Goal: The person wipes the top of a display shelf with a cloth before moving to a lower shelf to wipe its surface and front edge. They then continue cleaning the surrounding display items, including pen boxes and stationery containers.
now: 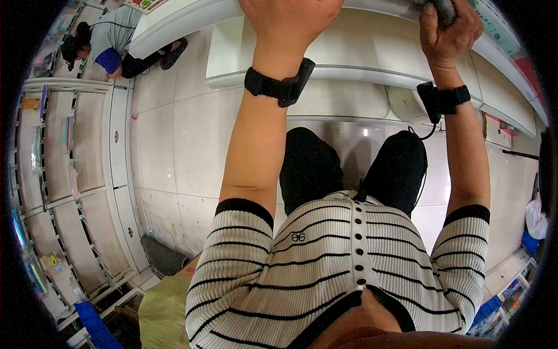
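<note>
My left hand point(293, 20) reaches over the white shelf unit at the top edge of the view. Its fingers are cut off by the frame, so what it touches is hidden. To the right, my right hand point(452, 35) is closed around a dark grey, soft-looking bundle point(446, 11), perhaps a cloth, only partly in view. Below both hands runs the white shelf point(354, 46). Each wrist wears a black strap with a small device.
Another person point(110, 43) crouches at the upper left beside a white counter point(174, 26). Racks with shelves point(93, 134) stand along the left. A yellowish bag or paper point(165, 314) lies at lower left. A white plastic bag point(536, 218) is at the right.
</note>
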A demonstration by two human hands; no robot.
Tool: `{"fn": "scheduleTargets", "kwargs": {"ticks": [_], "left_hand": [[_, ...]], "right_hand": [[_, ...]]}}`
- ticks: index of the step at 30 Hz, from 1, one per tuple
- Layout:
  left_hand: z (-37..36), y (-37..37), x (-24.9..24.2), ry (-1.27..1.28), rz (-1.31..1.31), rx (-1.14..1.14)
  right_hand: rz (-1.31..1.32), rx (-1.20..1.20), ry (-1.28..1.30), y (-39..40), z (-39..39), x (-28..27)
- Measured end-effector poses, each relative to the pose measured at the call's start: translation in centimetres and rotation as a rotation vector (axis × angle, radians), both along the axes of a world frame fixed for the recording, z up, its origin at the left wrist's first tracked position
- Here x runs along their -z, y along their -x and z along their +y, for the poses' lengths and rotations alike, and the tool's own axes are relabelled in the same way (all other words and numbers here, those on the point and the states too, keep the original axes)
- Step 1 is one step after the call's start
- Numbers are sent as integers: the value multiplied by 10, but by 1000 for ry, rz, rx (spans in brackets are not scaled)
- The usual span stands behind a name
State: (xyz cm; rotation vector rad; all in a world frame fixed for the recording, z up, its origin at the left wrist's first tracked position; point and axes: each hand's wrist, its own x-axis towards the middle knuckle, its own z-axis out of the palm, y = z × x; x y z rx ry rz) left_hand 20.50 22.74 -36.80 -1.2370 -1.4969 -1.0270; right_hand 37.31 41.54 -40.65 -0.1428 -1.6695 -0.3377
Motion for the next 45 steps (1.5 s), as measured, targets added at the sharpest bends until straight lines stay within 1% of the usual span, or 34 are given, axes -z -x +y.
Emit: {"fn": "scheduleTargets", "kwargs": {"ticks": [5, 10, 14, 17, 18, 19, 20, 21, 22, 24, 25, 27, 28, 29, 30, 31, 32, 35, 36, 37, 38, 40, 41, 43, 45], "left_hand": [[-2, -5, -3, 45, -26, -27], [1, 0, 0, 35, -5, -2], [4, 0, 2, 8, 18, -22], [4, -2, 5, 32, -24, -30], [1, 0, 7, 6, -27, -50], [-2, 0, 11, 29, -26, -53], [-1, 1, 13, 50, -28, -60], [1, 4, 13, 6, 4, -33], [0, 4, 10, -14, -7, -56], [-7, -3, 4, 139, -174, -7], [-7, -6, 2, 134, -199, -11], [-8, -8, 0, 148, -251, -15], [-9, -9, 0, 170, -282, -10], [-12, -13, 4, 146, -284, -30], [-12, -10, -4, 147, -306, -31], [-12, -13, -2, 174, -327, -12], [-11, -13, -3, 158, -323, -23], [-17, -20, -9, 301, -435, -19], [-18, -20, -10, 298, -428, -20], [-20, -22, -14, 342, -443, -35], [-21, -23, -19, 386, -455, -50], [-24, -26, -36, 424, -473, -39], [-25, -26, -43, 485, -538, -38], [-25, -29, -57, 570, -651, -48], [-29, -36, -78, 588, -658, -66]], "right_hand": [[-22, 7, -8, -3, 1, -1], [-50, -70, 87, -5, -6, -4], [-36, -98, 40, -8, 8, 0], [-52, -211, 112, -11, 5, -1], [-51, -245, 134, -12, 1, -1], [-104, -176, 150, -18, -2, -1], [-124, -183, 168, -20, -4, 1], [-170, -170, 211, -23, -4, 2], [-174, -184, 238, -23, -5, 2], [-265, -180, 259, -30, -4, -2], [-325, -204, 233, -35, -1, -3], [-364, -210, 173, -37, 4, -3], [-408, -205, 189, -42, 8, 1], [-412, -253, 215, -38, 4, -7], [-420, -215, 254, -37, 6, -7], [-435, -213, 229, -33, 1, -17], [-538, -261, 224, -48, 11, 2], [-571, -194, 338, -53, 9, 6], [-587, -188, 406, -55, 10, 9], [-578, -151, 421, -53, 6, 9], [-621, -188, 490, -55, 4, 4], [-727, -87, 596, -52, -6, -9], [-776, -102, 626, -51, -7, -16], [-807, -140, 675, -47, -16, -41], [-806, -151, 714, -49, -28, -68]]}}
